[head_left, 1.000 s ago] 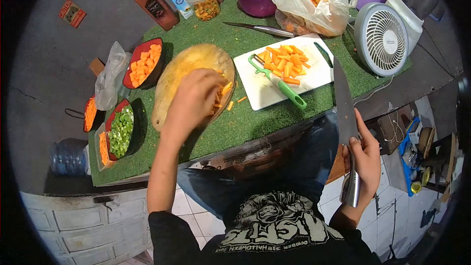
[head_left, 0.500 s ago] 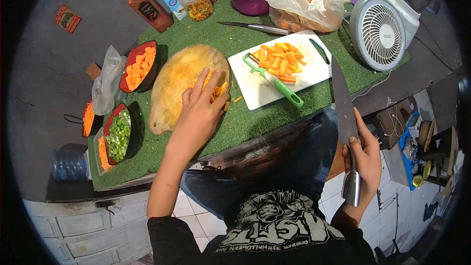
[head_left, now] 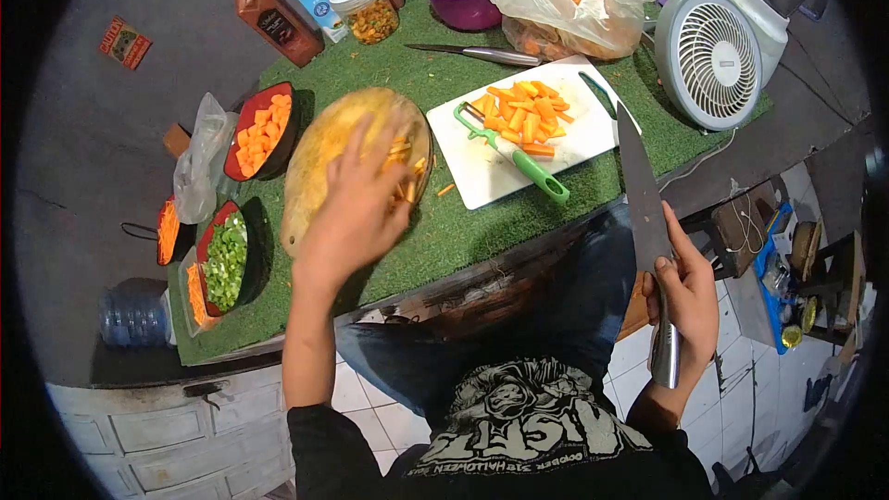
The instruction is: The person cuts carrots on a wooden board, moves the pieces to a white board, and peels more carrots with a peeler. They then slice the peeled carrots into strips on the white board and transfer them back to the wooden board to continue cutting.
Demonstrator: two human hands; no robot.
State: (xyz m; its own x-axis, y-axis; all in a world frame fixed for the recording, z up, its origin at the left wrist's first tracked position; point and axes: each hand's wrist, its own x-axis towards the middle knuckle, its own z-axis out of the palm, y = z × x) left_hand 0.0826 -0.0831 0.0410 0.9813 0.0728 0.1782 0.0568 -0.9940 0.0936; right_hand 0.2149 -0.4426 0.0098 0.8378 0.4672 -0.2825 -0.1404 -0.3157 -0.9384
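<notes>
My left hand (head_left: 356, 208) is over the round wooden cutting board (head_left: 319, 148), smeared by motion, its fingers spread. Cut carrot strips (head_left: 412, 187) lie on the board just right of those fingers, partly hidden by them. In my right hand (head_left: 687, 292) is a large kitchen knife (head_left: 645, 194), held by its metal handle off to the right, blade pointing up and away. Between the hands, a white cutting board (head_left: 472, 181) carries carrot sticks (head_left: 528, 111) and a green-handled peeler (head_left: 528, 167).
At left stand a bowl of carrot cubes (head_left: 264, 134) and a bowl of chopped green vegetable (head_left: 225, 259). Along the back are a jar (head_left: 372, 18), a second knife (head_left: 482, 54), a plastic bag (head_left: 574, 14) and a fan (head_left: 713, 60). Green artificial turf (head_left: 389, 268) covers the table.
My left hand has shifted left across the round board, away from the carrot strips, and its fingers have spread. My right hand keeps the knife in nearly the same place.
</notes>
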